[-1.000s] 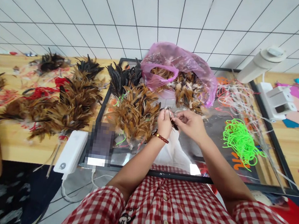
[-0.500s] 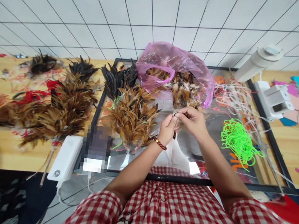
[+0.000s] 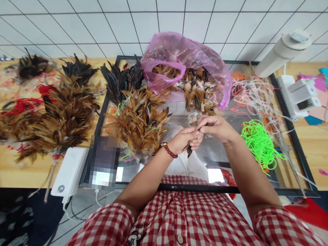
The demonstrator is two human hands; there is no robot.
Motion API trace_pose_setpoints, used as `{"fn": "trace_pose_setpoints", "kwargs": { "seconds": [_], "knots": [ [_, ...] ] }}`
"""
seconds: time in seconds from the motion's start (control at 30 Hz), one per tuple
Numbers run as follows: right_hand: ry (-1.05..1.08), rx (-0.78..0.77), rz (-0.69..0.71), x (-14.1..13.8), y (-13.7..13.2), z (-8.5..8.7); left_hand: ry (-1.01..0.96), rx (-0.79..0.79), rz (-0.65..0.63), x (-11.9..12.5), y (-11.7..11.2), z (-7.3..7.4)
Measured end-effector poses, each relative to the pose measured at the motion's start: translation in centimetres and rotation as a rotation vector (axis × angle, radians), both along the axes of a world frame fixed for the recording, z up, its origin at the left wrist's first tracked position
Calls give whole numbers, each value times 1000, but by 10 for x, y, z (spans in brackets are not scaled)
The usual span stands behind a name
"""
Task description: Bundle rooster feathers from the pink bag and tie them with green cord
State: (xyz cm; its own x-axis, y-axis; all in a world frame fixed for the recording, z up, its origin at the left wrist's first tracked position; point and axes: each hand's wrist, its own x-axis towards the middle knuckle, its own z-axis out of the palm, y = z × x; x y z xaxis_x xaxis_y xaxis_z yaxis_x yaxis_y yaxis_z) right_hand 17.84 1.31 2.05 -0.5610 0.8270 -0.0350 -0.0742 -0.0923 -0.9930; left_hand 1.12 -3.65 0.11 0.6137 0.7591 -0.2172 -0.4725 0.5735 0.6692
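Feathers (image 3: 190, 150), a small dark bunch, sit pinched between both hands above the glass of the black-framed tray (image 3: 288, 115), just in front of the pink plastic bag (image 3: 187, 57). Left hand (image 3: 183, 138), with a red bead bracelet (image 3: 168, 151) at the wrist, is closed on the bunch; right hand (image 3: 216, 128) touches it, fingertips pressed together on the top. Beside them lie a brown feather pile (image 3: 140, 122) and green cord (image 3: 258, 141).

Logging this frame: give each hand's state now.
Left hand: closed, pinching a small dark feather.
Right hand: fingers pinched at the same feather bunch.
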Motion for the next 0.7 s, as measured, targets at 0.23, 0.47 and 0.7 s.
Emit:
{"fn": "trace_pose_setpoints", "kwargs": {
  "seconds": [0.23, 0.47, 0.7],
  "knots": [
    [167, -91, -466, 19, 2, -11, 143, 145, 64, 0, 5, -7],
    [29, 99, -721, 43, 5, -11, 619, 504, 610, -1, 4, 17],
    [88, 266, -559, 13, -16, -6, 634, 684, 462, 25, 5, 53]
  ]
}}
